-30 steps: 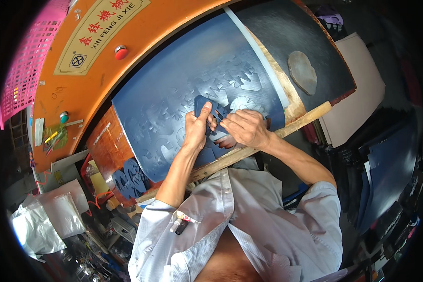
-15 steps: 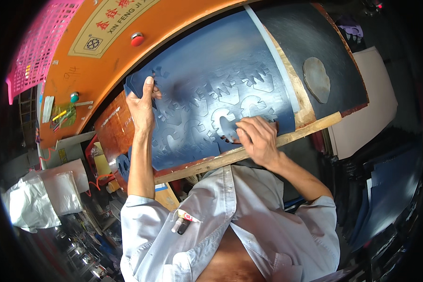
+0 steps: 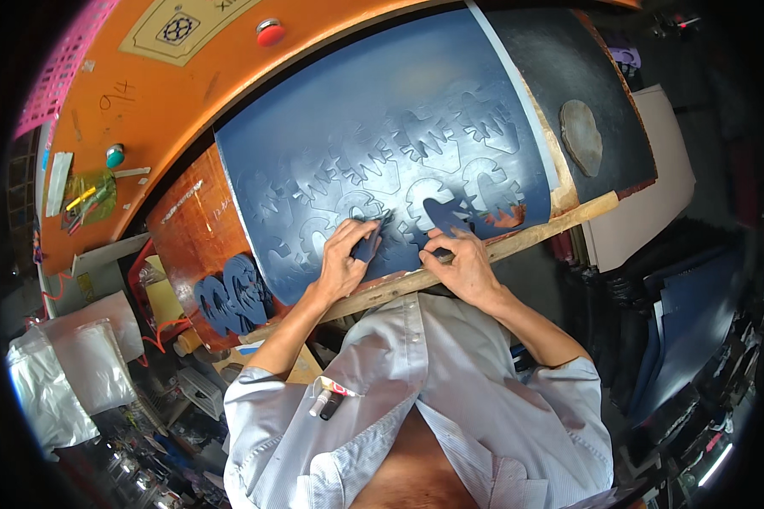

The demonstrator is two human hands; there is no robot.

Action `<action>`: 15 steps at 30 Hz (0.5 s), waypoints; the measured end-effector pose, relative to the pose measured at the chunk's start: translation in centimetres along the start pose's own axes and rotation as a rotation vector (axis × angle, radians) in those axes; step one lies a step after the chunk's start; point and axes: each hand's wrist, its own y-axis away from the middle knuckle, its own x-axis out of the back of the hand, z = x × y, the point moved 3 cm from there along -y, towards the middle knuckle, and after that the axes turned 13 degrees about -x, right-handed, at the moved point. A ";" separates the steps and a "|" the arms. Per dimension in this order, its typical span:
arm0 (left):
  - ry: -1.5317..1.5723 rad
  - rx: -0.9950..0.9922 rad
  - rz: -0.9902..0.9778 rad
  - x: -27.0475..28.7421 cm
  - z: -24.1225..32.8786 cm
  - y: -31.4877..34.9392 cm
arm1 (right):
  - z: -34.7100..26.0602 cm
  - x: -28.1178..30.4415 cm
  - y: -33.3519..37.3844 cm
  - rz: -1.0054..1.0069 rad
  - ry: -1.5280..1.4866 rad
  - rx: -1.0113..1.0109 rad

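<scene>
Right now I see a dark blue cut piece (image 3: 441, 214) raised over the near part of the blue sheet (image 3: 314, 110), pinched between the thumb and fingers of the right hand (image 3: 465, 263). Above the sheet's near part, left of that piece, I make out the left hand (image 3: 345, 259) with fingers curled; whether they pinch anything, I can't tell. A wooden strip (image 3: 560, 227) runs along the sheet's near edge. Left of the sheet, I have a pile of blue pieces (image 3: 233, 297); right of it, a flat grey slab (image 3: 581, 138); beyond its far edge, an orange machine (image 3: 136, 102).
</scene>
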 end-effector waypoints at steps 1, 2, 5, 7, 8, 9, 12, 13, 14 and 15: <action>0.007 -0.018 0.011 0.0 0.1 0.0 | -0.2 0.0 0.0 -0.022 0.054 -0.024; 0.011 -0.013 0.006 0.1 0.1 -0.1 | -0.3 0.0 0.0 -0.046 0.078 -0.098; 0.024 -0.023 0.072 0.4 0.4 -0.2 | -0.9 0.8 -0.5 -0.050 0.113 -0.134; 0.076 -0.060 0.058 0.5 0.6 -0.2 | -0.6 0.7 -1.2 -0.379 -0.070 -0.319; 0.064 -0.074 -0.029 0.4 0.6 -0.2 | -0.4 0.7 -1.7 -0.523 -0.121 -0.410; 0.060 -0.112 -0.091 0.3 0.7 -0.1 | -0.8 0.7 -2.4 -0.588 -0.198 -0.312; 0.015 -0.191 -0.283 0.2 1.1 0.2 | -1.2 0.3 -3.7 -0.692 -0.056 -0.232; -0.022 -0.216 -0.298 0.1 1.3 0.2 | -1.2 0.1 -4.0 -0.687 -0.174 -0.328; -0.059 -0.252 -0.302 0.0 1.5 0.3 | -1.0 -0.2 -4.2 -0.697 -0.268 -0.434; -0.064 -0.207 -0.309 -0.1 1.5 0.2 | -1.2 -0.4 -4.1 -0.726 -0.404 -0.437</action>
